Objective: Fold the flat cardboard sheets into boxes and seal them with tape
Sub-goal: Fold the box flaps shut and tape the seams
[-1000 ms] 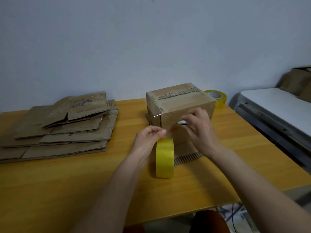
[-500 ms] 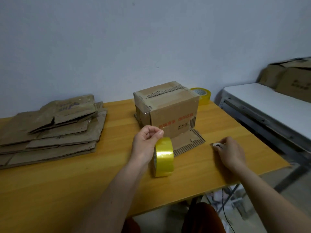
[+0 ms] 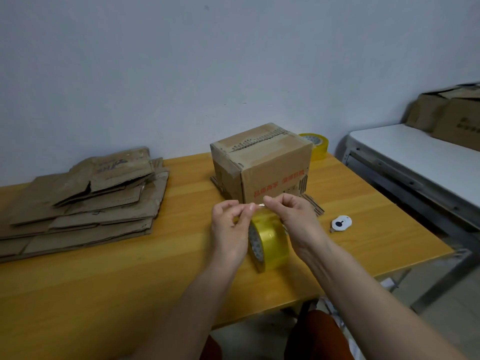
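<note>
Pinching at the loose end of the tape, both hands meet just above the yellow tape roll [image 3: 268, 241], which stands on edge on the desk [image 3: 130, 276] near the front, right in front of the box. The left hand [image 3: 228, 229] has its thumb and forefinger curled in a narrow grip on what looks like the tape's free end, its other fingers lying against the roll; the right hand [image 3: 291, 216] pinches the same thin strip from the other side. How much tape has lifted I cannot tell; only a bright sliver shows between the fingertips.

The folded box [image 3: 262, 165] sits further back, its top seam already closed, with its lower flaps splayed on the desk. To the left lies the stack of flat cardboard sheets [image 3: 85, 198], well apart from the hands. A small white cutter [image 3: 341, 223] rests to the right of the roll, and a second tape roll [image 3: 315, 146] stands behind the box.

I'd say the step is freeing the tape end for the next seal. The next move calls for peeling a clean length without it folding on itself, then carrying it to the box.
</note>
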Tool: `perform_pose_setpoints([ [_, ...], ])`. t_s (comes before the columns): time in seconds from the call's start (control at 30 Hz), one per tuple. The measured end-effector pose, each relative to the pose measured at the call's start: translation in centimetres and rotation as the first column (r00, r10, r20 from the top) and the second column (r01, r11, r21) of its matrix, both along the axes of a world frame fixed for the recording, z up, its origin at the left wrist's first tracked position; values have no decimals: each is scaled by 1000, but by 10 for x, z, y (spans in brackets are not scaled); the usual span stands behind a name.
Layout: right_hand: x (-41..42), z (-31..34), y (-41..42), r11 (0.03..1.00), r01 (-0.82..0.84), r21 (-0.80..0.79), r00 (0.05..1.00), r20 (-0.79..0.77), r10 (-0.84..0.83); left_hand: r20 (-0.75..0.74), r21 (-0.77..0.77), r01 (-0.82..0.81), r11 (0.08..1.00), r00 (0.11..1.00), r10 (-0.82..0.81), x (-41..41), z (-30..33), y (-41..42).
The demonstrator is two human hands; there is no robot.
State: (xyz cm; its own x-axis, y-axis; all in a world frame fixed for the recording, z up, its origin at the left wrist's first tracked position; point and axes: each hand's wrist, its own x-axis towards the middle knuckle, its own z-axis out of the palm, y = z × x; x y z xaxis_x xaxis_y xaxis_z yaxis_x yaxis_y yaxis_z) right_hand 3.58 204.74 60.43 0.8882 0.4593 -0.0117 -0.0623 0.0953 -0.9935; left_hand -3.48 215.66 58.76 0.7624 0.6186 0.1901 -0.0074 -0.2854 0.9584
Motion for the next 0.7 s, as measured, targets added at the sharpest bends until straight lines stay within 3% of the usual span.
perform_pose_setpoints([
  [0.07,-2,0,4,1000,13,-12,1000,10,-13,20,8,-20,1000,1000,19,-4,1,1],
  [0.23,-4,7,10,997,60,-50,997,-43,-62,42,-289,48,956,998,-38,-13,8,-2],
  [0.3,-2,6,10,995,71,-65,996,-54,-74,16,-312,54,948,999,-52,-12,9,2],
  [0.47,3,4,12,994,79,-73,995,-53,-83,98,-57,46,997,994,-40,-16,8,0],
  [0.6,6,4,12,994,79,-73,996,-33,-81,122,17,78,997,989,-80,-19,3,-3],
  [0.7,5,6,13,993,80,-82,996,-23,-82,92,119,11,993,996,-22,-20,2,-5],
])
